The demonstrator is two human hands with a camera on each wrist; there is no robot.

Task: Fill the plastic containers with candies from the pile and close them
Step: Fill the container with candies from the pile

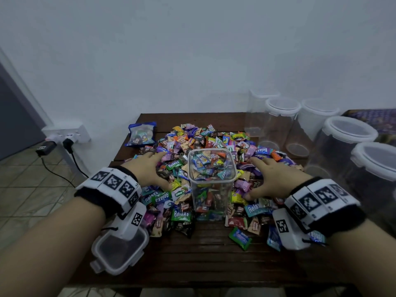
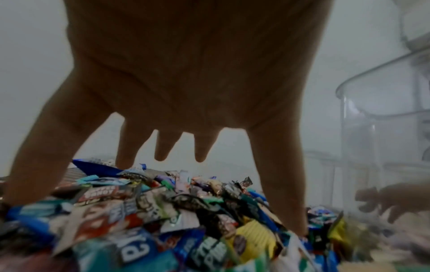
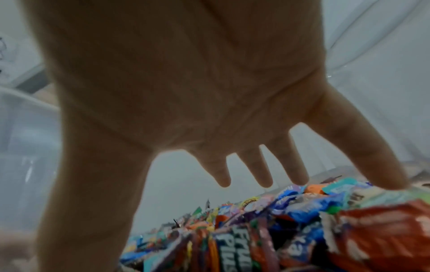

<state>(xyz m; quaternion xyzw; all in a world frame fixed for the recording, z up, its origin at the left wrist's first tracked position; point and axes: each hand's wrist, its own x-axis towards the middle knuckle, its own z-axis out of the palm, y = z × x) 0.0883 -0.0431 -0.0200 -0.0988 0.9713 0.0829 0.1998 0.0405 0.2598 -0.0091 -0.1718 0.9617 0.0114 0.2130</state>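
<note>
Grip, left hand (image 1: pixel 147 168): fingers spread and nearly straight, palm down on the candy pile (image 1: pixel 205 146), thumb tip and outer fingertips touching wrappers; nothing held. Grip, right hand (image 1: pixel 272 179): likewise spread wide, palm down on the pile, holding nothing.

One square clear container (image 1: pixel 211 183) stands upright, lid off, in the pile toward the worktop's (image 1: pixel 205 258) near edge, between the two hands and touching neither. It holds wrapped candies to roughly three quarters of its height.

One square clip-on lid (image 1: pixel 120 251) lies at the near left corner of the worktop, partly under the left wrist camera.

One sealed bag of sweets (image 1: pixel 141 133) lies toward the far left corner, just beside the pile.

Lidded round jars (image 1: pixel 351 142) stand along the right edge, all seemingly empty: five counted in the head view, though the farthest is faint against the wall, so the count may be off.

Loose candies near the front edge, right of centre: a green one (image 1: pixel 240 237) and a blue one (image 1: pixel 274 237).
</note>
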